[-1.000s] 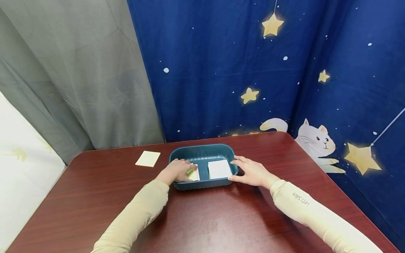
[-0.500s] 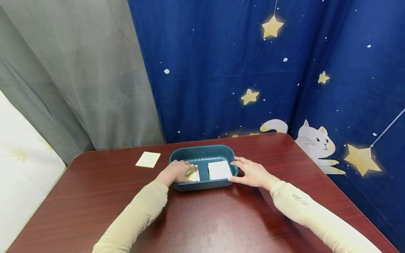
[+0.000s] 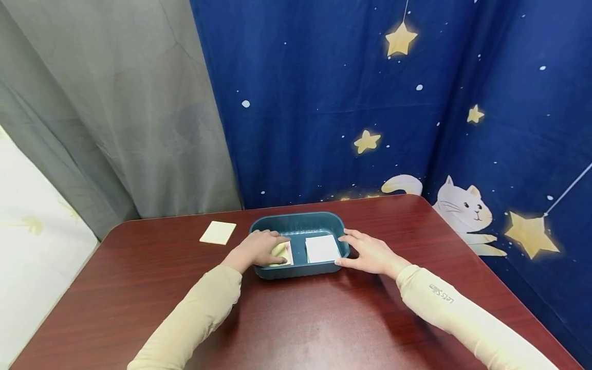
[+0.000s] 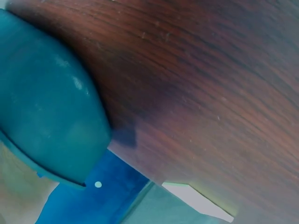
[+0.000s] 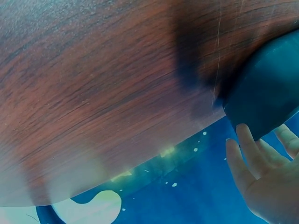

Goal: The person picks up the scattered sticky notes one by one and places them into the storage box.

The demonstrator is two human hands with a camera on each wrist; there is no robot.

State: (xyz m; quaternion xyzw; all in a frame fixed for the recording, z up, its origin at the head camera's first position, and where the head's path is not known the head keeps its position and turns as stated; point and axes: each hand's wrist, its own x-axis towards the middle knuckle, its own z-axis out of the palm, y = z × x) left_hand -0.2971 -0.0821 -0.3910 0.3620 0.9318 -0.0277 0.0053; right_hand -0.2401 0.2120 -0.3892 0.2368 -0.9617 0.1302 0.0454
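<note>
A dark teal plastic basket (image 3: 298, 271) sits toward the back of the table. Inside it, on the left, lie yellow and pinkish sticky notes (image 3: 283, 253), partly covered by my left hand (image 3: 258, 249). That hand reaches over the left rim, thumb and fingers spread above the notes; contact with them is unclear. A white sticky note pad (image 3: 322, 248) lies in the basket's right half. At the right end, my right hand (image 3: 370, 252) touches the rim with extended fingers (image 5: 252, 149). The left wrist view shows only a bit of my left hand beyond the basket wall (image 4: 51, 107).
A pale yellow sticky note pad (image 3: 218, 233) lies on the reddish-brown table (image 3: 305, 318), left of the basket. Grey cloth (image 3: 152, 128) and a blue star-patterned curtain (image 3: 314, 103) hang behind the table's back edge.
My left hand has shifted slightly up and left, showing more of the notes under it. My right hand stays at the basket's right end.
</note>
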